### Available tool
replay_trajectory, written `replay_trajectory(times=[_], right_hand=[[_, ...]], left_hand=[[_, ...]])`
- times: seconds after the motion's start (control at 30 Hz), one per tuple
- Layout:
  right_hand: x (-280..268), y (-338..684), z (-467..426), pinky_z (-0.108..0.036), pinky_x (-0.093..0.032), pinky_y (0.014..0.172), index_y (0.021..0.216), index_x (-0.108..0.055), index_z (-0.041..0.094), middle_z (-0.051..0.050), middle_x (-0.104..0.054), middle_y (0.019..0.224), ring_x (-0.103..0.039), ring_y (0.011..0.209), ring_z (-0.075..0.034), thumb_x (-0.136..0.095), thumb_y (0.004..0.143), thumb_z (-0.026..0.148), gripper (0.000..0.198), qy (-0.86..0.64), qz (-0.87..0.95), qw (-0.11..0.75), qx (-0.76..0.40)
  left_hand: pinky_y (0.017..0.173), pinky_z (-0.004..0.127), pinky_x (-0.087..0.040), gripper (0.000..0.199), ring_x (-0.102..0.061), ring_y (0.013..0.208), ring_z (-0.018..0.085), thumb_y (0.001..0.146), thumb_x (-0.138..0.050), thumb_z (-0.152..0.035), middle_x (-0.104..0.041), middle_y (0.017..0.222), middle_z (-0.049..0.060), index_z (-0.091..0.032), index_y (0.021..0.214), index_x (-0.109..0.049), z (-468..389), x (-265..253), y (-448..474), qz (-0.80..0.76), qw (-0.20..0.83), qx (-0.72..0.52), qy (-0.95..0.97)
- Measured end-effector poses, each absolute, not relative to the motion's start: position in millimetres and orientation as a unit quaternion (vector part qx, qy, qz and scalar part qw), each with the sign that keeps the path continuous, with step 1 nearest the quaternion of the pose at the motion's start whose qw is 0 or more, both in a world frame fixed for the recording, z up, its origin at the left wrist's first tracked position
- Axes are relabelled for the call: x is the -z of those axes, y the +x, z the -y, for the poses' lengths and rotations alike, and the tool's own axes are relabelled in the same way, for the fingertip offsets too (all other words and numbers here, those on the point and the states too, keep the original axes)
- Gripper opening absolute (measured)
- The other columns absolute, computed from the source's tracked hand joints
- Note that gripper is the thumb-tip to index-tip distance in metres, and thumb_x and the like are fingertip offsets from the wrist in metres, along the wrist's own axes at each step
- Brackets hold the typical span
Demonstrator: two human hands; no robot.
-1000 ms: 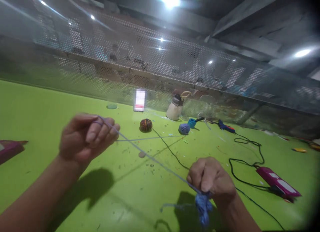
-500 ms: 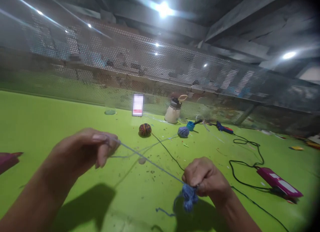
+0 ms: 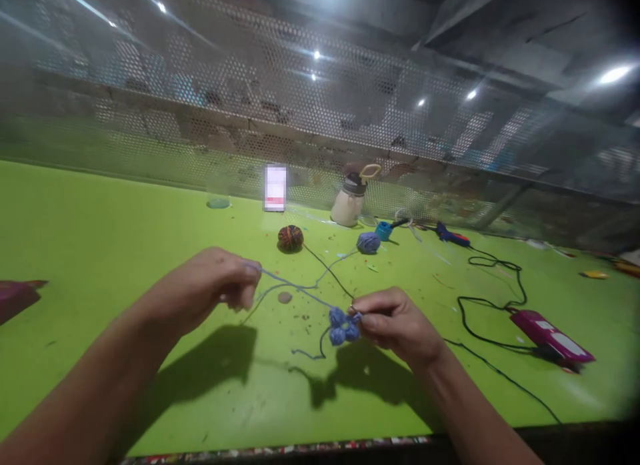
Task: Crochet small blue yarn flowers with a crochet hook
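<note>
My right hand (image 3: 403,326) pinches a blue crocheted flower (image 3: 343,326) by its right side, above the green table. A short yarn tail hangs from the flower's lower left. Between the closed fingers of my left hand (image 3: 213,285) runs a blue yarn strand (image 3: 295,286), stretched across to the flower. Further back lies the blue yarn ball (image 3: 369,243), from which a slack strand leads toward my left hand. To its left is a dark multicoloured yarn ball (image 3: 291,239). Something small and metallic shows at my right fingertips, too small to name.
Along the back stand a lit phone (image 3: 275,188), a pale bottle (image 3: 349,207) and a small blue pot (image 3: 383,231). At right lie a blue-and-red glue gun (image 3: 453,235) and a magenta power strip (image 3: 553,335) with black cords. A perforated screen (image 3: 225,131) rises behind the table.
My right hand has lifted up and left with the flower, now turned face-on. My left hand has shifted right, so the hands are closer. The view tilts lower, showing the table's front edge.
</note>
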State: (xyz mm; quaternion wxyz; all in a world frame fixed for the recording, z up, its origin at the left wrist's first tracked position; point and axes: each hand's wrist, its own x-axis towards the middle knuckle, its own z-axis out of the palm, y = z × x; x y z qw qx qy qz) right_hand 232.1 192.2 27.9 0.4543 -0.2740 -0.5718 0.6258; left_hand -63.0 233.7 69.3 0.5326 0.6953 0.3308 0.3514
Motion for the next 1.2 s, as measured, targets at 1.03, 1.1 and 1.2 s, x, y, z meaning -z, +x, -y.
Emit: replay_trajectory(times=[1.03, 1.1, 1.2], right_hand=[[-33, 205, -185, -0.019, -0.024, 0.042, 0.093, -0.081, 0.023, 0.005, -0.044, 0.048, -0.032, 0.045, -0.006, -0.077, 0.077, 0.026, 0.016, -0.347, 0.596, 0.377, -0.618], [-36, 204, -185, -0.019, -0.022, 0.042, 0.093, -0.081, 0.022, 0.005, -0.046, 0.050, -0.032, 0.046, -0.006, -0.077, 0.078, 0.026, 0.016, -0.361, 0.604, 0.375, -0.603], [-38, 201, -184, -0.020, -0.021, 0.042, 0.094, -0.081, 0.020, 0.003, -0.049, 0.052, -0.033, 0.048, -0.006, -0.076, 0.079, 0.024, 0.016, -0.382, 0.613, 0.379, -0.578]], left_hand=[[0.075, 0.030, -0.042, 0.069, -0.055, 0.085, 0.016, 0.077, -0.077, -0.033, -0.059, 0.091, 0.000, -0.033, 0.140, -0.049, -204, -61, -17, -0.260, 0.705, -0.343, 0.564], [0.072, 0.031, -0.044, 0.082, -0.057, 0.082, 0.016, 0.074, -0.080, -0.028, -0.059, 0.090, 0.000, -0.031, 0.145, -0.041, -205, -60, -16, -0.279, 0.682, -0.322, 0.594], [0.069, 0.031, -0.045, 0.087, -0.057, 0.074, 0.015, 0.072, -0.078, -0.019, -0.058, 0.084, -0.001, -0.026, 0.148, -0.035, -206, -57, -12, -0.318, 0.640, -0.335, 0.614]])
